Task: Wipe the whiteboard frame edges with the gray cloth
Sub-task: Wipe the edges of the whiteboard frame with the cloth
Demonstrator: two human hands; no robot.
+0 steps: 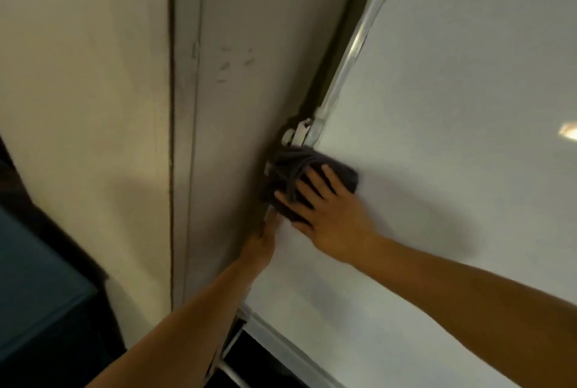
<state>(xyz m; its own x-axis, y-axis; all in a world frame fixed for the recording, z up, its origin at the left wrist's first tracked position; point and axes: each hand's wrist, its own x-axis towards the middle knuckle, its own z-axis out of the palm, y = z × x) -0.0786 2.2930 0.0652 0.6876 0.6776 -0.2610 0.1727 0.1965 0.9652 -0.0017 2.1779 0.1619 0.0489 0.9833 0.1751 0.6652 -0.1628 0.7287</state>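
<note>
The whiteboard (437,106) fills the right side, tilted in view, with its pale metal frame edge (352,53) running up its left side. A dark gray cloth (296,169) is bunched over that left edge, just below a clamp on the frame. My right hand (324,209) presses flat on the cloth with fingers spread. My left hand (263,241) grips the board's left edge just below the cloth, its fingers curled behind and partly hidden.
A cream wall with a vertical white trim strip (187,138) stands directly left of the board. The board's lower frame rail (281,337) and a metal stand leg (231,341) show at the bottom. A dark object (37,294) sits low left.
</note>
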